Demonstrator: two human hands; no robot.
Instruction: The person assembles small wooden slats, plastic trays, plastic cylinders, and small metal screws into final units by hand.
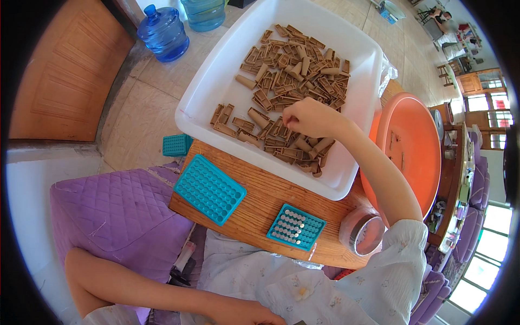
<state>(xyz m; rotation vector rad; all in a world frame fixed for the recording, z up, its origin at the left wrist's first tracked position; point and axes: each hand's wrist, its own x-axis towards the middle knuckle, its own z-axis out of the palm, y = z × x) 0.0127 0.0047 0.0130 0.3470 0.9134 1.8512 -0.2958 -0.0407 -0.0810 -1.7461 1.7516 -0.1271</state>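
My right hand reaches into a large white plastic tub, its fingers curled down at the heap of brown half-round trough-shaped pieces. Whatever lies between those fingertips is hidden. Low in the picture, my left hand is near my lap, its fingers cut off by the lower edge. A small teal tray on the wooden table has rows of small silver round pieces in part of its holes. Left of it lies a larger teal tray with rows of round hollows.
A clear round plastic jar stands at the table's right corner, with an orange basin behind it. Another teal tray is beyond the table's left end. Blue water bottles stand on the floor; purple quilted cloth lies at left.
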